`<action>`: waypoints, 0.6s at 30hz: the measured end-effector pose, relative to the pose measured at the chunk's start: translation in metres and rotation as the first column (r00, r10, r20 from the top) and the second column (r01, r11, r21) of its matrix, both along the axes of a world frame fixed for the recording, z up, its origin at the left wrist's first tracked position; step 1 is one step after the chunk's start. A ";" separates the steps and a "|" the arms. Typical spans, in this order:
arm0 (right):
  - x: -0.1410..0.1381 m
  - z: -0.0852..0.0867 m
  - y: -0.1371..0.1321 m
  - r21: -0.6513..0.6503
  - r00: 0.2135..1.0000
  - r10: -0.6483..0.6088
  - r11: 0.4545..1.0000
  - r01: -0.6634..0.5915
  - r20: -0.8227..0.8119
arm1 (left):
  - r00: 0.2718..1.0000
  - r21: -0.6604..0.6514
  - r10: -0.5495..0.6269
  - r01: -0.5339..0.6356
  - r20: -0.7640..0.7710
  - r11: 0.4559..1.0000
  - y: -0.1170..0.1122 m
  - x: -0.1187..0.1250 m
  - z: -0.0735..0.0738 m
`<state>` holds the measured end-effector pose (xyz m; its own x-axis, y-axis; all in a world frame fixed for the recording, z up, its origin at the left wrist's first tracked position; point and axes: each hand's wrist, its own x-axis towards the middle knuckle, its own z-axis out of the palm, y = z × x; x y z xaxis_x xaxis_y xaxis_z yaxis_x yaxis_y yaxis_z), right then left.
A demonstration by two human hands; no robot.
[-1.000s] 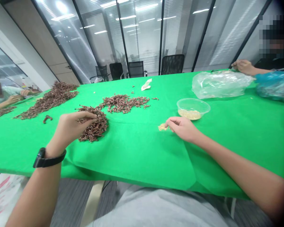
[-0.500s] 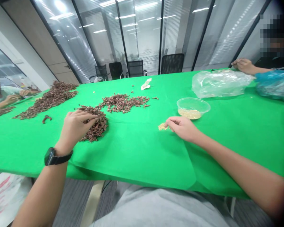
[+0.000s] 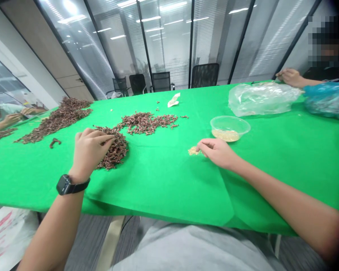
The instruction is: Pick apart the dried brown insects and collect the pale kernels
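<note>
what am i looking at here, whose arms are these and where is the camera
There is no machine here. These are a person's own two bare arms, seen by a camera worn on their head, looking forward and down. The left hand, with a black watch on its wrist, rests its fingers on a heap of small dark brown pieces on a green tablecloth; I cannot tell whether it grips any. The right hand sits beside a little pile of pale grains, near a clear plastic bowl holding more. It clearly holds nothing that shows. Farther along the table, a co-worker's hand sits near a clear plastic bag.
</note>
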<state>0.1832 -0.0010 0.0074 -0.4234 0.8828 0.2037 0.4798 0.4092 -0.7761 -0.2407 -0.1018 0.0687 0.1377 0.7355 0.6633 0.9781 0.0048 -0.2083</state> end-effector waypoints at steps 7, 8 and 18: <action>0.000 -0.001 0.000 0.003 1.000 -0.005 1.000 0.005 0.004 | 1.000 0.033 0.020 -0.021 0.017 0.999 0.002 0.001 -0.002; 0.000 -0.001 0.000 0.003 1.000 -0.004 1.000 0.004 0.003 | 1.000 0.032 0.018 -0.019 0.023 0.999 0.002 0.001 -0.002; 0.001 -0.001 0.000 0.016 1.000 0.007 1.000 -0.007 -0.001 | 0.999 0.029 -0.016 0.014 0.047 0.999 0.002 -0.001 -0.004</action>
<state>0.1838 -0.0005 0.0062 -0.4289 0.8767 0.2179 0.4762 0.4244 -0.7702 -0.2414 -0.0995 0.0650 0.1167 0.7145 0.6898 0.9868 -0.0049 -0.1619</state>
